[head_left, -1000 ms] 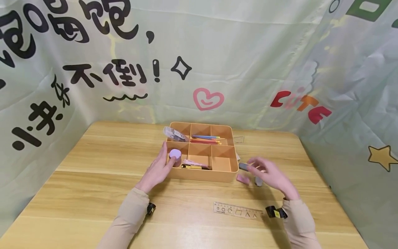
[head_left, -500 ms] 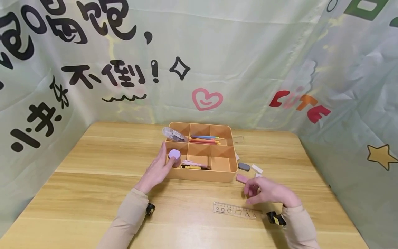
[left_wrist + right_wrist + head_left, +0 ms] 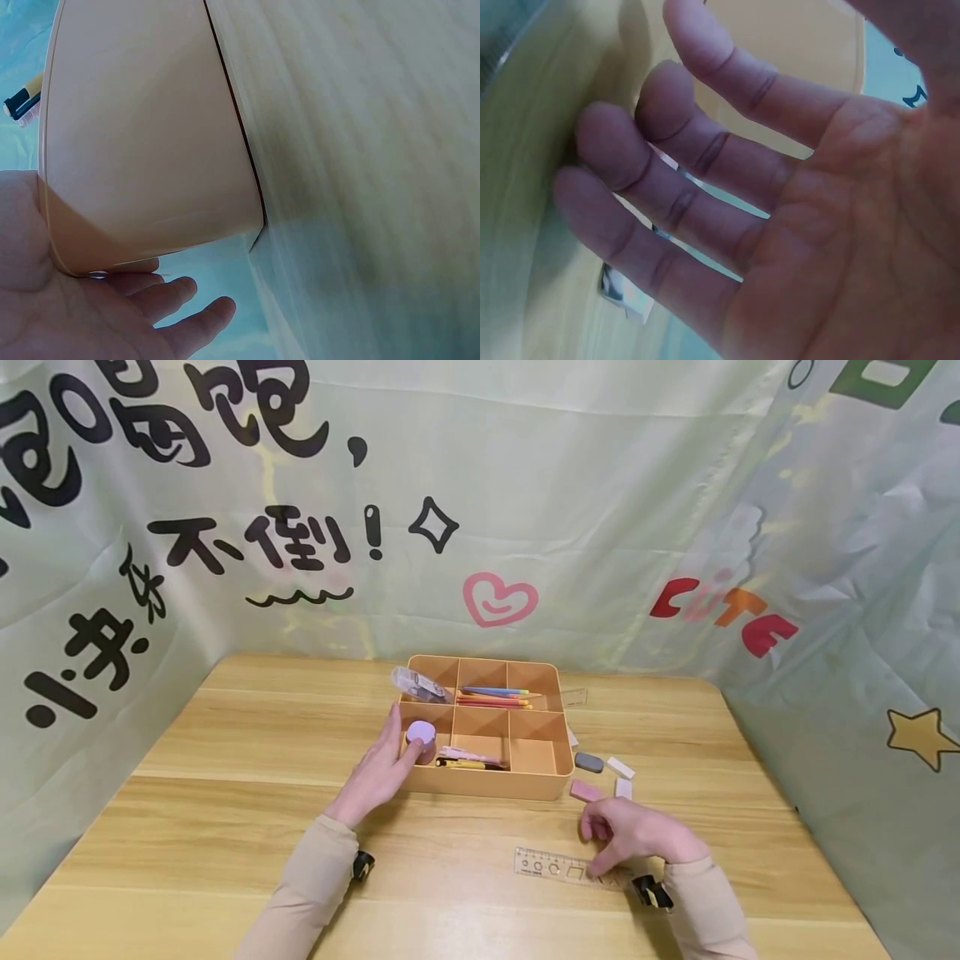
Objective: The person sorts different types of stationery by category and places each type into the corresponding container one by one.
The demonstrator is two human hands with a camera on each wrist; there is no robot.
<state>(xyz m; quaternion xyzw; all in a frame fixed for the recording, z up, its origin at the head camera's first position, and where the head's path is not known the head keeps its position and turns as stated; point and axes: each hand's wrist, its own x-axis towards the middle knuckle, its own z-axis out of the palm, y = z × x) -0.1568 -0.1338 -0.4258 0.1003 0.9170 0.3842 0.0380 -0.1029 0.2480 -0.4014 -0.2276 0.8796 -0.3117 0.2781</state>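
Note:
An orange storage box [image 3: 487, 783] with several compartments stands toward the back of the table. My left hand [image 3: 373, 774] holds its front left corner, thumb over the rim beside a purple-lidded container [image 3: 421, 732]. In the left wrist view, the fingers [image 3: 172, 298] reach along the outside of the box. My right hand [image 3: 641, 831] hovers over the right part of a clear ruler [image 3: 542, 864], thumb tip right at the ruler, nothing between the fingers. In the right wrist view its fingers [image 3: 615, 146] are spread and loosely bent.
Right of the box lie a dark grey eraser [image 3: 588, 762], a pink eraser block [image 3: 586, 791] and small white blocks [image 3: 620, 767]. Pencils [image 3: 495, 701], pens [image 3: 468, 764] and a clear plastic case [image 3: 420, 685] are inside the box. Another clear ruler [image 3: 575, 697] lies behind it.
My right hand let go of the dark grey eraser beside the box, then drew back toward me and down to the clear ruler. The left hand stays at the box corner.

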